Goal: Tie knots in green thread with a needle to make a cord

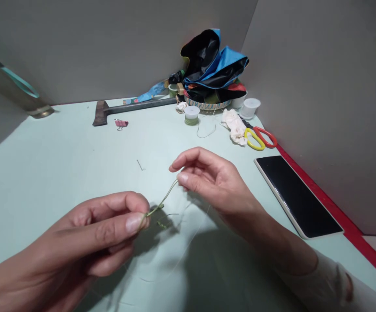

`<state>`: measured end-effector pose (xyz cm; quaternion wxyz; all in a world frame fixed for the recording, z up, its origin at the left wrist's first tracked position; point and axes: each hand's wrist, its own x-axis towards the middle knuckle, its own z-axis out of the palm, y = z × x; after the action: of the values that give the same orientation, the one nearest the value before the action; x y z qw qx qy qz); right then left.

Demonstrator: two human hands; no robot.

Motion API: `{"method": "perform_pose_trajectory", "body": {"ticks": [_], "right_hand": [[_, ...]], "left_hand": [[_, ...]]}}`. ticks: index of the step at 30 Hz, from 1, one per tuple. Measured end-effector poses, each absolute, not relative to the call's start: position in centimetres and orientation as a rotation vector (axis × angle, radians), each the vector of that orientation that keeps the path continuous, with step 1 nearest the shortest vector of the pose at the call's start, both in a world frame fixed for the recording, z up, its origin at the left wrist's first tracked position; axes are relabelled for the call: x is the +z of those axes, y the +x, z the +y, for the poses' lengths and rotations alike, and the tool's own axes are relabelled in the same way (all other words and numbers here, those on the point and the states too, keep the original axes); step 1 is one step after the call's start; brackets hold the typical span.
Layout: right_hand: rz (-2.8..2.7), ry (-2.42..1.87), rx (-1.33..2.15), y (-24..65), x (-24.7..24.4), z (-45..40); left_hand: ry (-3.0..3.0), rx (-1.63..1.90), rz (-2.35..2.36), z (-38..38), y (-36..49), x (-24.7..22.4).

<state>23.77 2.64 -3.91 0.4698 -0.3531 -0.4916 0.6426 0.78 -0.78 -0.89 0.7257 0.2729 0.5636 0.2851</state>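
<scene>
Right now, the basket (207, 105) at the upper centre of the frame draws my eye: shallow and round, with dark and blue cloth (228, 60) heaped over it, some red showing low down at its right. The heap covers nearly all of the basket, so I can't tell what lies inside. Just in front of it stands a spool (191, 117) wound with green thread, pale on top. To its right is a whitish flanged container (250, 108); I can't make out anything in it. A second pale container behind is partly hidden.

Nearer, a thin green cord (166, 196) runs between the two hands, in the middle of the frame. The left hand (101, 225) pinches one end between thumb and index finger, its other fingers curled. The right hand (214, 177) holds the upper end at its thumb tip, index finger raised apart; whatever finger presses from behind is hidden.

A darker green bit on the table (60, 173) sits in shadow, too faint to read. The hammer's (101, 114) handle reaches toward the basket, its far end obscured. Red-and-yellow handled scissors (261, 138) lie partly behind crumpled white material (235, 126). The frame's right bottom cuts off the sleeve (331, 277).
</scene>
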Motion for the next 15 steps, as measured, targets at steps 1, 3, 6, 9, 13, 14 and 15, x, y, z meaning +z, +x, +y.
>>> {"method": "perform_pose_trajectory", "body": {"ticks": [1, 3, 6, 9, 13, 14, 15], "right_hand": [[-1.205, -0.86, 1.554, 23.8, -3.9, 2.6], [-1.199, -0.84, 1.55, 24.0, -3.8, 2.6], [-1.171, -0.803, 1.561, 24.2, -3.5, 2.6], [-1.163, -0.82, 1.609, 24.3, -3.0, 2.4], [-1.278, -0.885, 1.73, 24.6, -2.0, 2.0], [-1.318, -0.897, 1.768, 24.7, -1.9, 1.9], [-1.352, -0.896, 1.811, 24.8, -1.8, 1.9]], "left_hand": [[0.603, 0.617, 1.246, -1.2, 0.3, -1.1], [0.605, 0.602, 1.26, -2.3, -1.0, -1.6], [0.606, 0.608, 1.276, -3.2, -2.4, -2.0], [0.603, 0.601, 1.261, -2.7, -2.0, -1.7], [0.593, 0.601, 1.222, -1.3, -0.4, -0.9], [0.591, 0.602, 1.221, -1.2, -0.3, -0.8], [0.59, 0.603, 1.223, -1.2, -0.5, -0.8]]}}
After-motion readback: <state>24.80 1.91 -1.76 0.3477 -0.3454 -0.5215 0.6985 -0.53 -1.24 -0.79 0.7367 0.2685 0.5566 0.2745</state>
